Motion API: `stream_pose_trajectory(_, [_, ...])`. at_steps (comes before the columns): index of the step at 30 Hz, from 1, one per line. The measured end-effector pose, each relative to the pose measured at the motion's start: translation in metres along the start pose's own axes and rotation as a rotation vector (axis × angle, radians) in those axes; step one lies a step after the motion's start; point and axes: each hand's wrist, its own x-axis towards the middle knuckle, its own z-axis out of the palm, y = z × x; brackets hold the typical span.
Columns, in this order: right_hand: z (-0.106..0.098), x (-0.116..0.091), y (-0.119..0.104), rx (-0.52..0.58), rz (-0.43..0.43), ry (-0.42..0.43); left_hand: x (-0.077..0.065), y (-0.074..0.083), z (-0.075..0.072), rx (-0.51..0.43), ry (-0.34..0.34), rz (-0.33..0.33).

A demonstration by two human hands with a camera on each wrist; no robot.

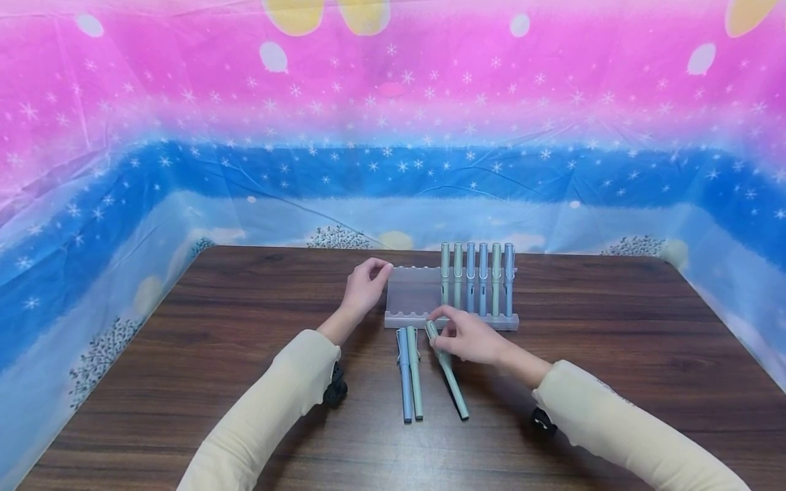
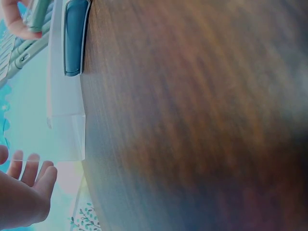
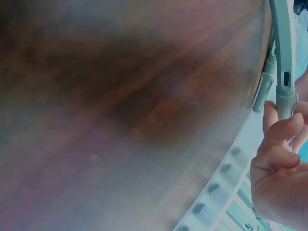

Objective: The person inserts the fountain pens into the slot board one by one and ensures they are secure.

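Observation:
A clear pen stand (image 1: pixel 413 292) with notched edges stands toward the back of the table. At its upper left corner my left hand (image 1: pixel 365 285) pinches the panel's edge between thumb and fingers. In front of the stand, my right hand (image 1: pixel 471 337) grips a green pen (image 1: pixel 456 389) near its clip end; the pen slants, its other end toward me. To its left a blue pen (image 1: pixel 404 385) and another green pen (image 1: pixel 415 385) lie side by side. In the right wrist view, curled fingers surround the end of the held green pen (image 3: pixel 285 53).
Several green and blue pens (image 1: pixel 471 273) lean in a row in the stand's right half. The brown wooden table (image 1: pixel 245 300) reaches back to a pink and blue snowflake curtain (image 1: pixel 393 170) that encloses it.

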Motion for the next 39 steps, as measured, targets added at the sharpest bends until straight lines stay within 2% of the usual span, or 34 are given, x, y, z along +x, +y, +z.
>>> stream_pose_trajectory(5, [-0.006,0.004,-0.003,0.056,-0.035,0.007,0.001,-0.001,0.0,-0.007,-0.003,-0.001])
stream_pose_trajectory(9, [-0.012,0.006,-0.005,0.054,-0.075,0.03,0.001,0.0,-0.001,-0.011,-0.005,-0.003])
stream_pose_trajectory(27, [-0.045,0.014,-0.016,0.042,-0.115,0.126,-0.001,0.001,-0.002,-0.021,-0.02,-0.017])
stream_pose_trajectory(39, [-0.056,0.025,-0.018,0.038,-0.101,0.215,0.0,0.001,-0.001,-0.016,-0.014,-0.023])
